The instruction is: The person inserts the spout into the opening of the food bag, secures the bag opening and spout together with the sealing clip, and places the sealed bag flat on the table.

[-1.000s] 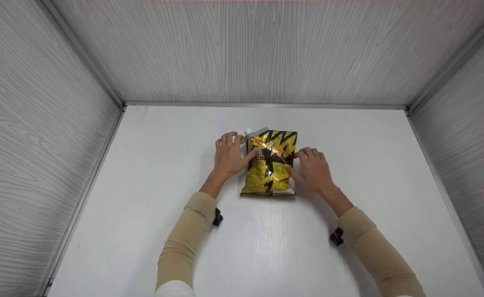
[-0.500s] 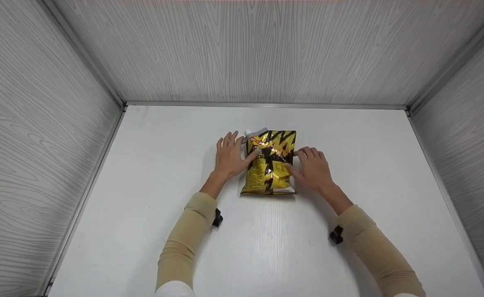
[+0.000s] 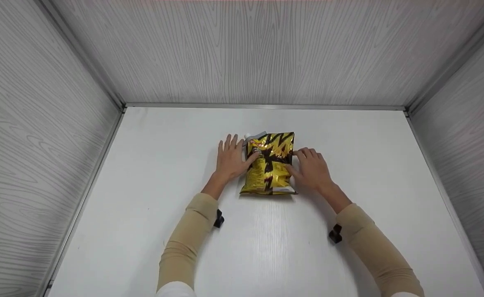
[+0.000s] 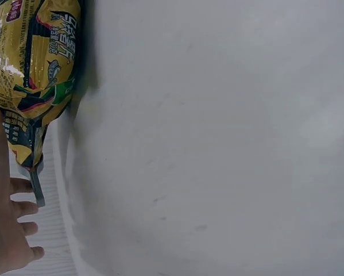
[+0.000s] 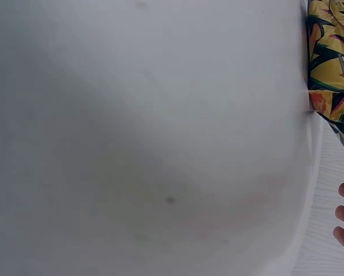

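Observation:
A shiny yellow-and-black snack bag (image 3: 269, 179) lies on the white table between both hands. A grey bag clip (image 3: 260, 135) with a white end sits slantwise at its upper left corner. My left hand (image 3: 230, 161) has its thumb on the bag's left side, while its straight, spread fingers lie beside the clip. In the left wrist view, the fingers reach past the grey clip (image 4: 37, 188). My right hand (image 3: 314, 171) pinches the bag's right edge, thumb on top and index finger at the side. The right wrist view shows only part of the bag (image 5: 332, 63) and several fingertips.
The white tabletop (image 3: 176, 247) stretches around the bag. A grey wood-grain back wall (image 3: 242, 53) and similar side walls (image 3: 40, 144) enclose it, with a metal strip (image 3: 184, 105) along the far edge. Small black devices (image 3: 218, 218) are strapped at both wrists.
The bag's top end and clip have moved slightly nearer to me, and its upper right corner has shifted a little left. My left fingers have straightened. The right hand has barely moved.

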Available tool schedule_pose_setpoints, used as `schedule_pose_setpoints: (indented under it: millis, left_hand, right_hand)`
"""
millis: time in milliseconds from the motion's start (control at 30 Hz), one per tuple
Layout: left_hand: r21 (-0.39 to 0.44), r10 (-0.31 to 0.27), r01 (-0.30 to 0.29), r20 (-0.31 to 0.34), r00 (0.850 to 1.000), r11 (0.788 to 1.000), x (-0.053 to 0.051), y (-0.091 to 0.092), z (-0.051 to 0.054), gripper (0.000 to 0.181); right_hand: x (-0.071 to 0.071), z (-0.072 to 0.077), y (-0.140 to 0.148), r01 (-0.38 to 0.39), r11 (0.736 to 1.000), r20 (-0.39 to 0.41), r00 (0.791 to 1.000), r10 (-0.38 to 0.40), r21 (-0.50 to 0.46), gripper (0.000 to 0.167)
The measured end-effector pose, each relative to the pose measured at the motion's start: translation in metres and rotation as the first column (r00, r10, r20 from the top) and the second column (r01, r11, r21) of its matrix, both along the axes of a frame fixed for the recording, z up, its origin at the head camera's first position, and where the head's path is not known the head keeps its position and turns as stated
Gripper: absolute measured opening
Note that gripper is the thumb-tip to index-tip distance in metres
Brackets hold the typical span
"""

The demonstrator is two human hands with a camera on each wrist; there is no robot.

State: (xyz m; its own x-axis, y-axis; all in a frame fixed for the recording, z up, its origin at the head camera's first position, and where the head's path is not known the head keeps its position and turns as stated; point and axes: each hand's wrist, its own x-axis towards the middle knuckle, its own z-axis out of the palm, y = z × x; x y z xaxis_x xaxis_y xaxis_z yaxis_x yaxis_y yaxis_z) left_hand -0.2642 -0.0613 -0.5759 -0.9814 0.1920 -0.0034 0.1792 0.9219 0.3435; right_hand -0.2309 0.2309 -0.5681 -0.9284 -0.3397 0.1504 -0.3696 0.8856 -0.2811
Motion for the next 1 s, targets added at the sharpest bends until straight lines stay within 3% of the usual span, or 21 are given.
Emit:
schedule_pose_setpoints:
  millis: [333,667,833,1000]
  left_hand:
    - [-0.025,-0.005,0.005,0.025,1.000,1.000,-0.003,0.001,-0.003,0.096]
    - [0.001,-0.049,0.049,0.055,0.997,0.999,-0.001,0.004,0.002,0.095]
    - [0.002,-0.060,0.060,0.060,0.996,0.998,0.003,-0.001,0.004,0.097]
    - [0.002,-0.108,0.108,0.058,0.992,0.994,0.011,-0.009,0.010,0.100]
  right_hand:
    - [-0.001,-0.002,0.000,0.009,1.000,0.014,1.000,-0.008,-0.020,0.060]
    - [-0.006,0.002,0.004,0.007,1.000,0.041,0.999,-0.006,-0.006,0.070]
    - [-0.004,0.006,0.008,0.007,1.000,0.059,0.998,-0.006,-0.021,0.079]
    - [-0.001,0.012,0.015,-0.008,1.000,0.094,0.996,0.008,-0.003,0.089]
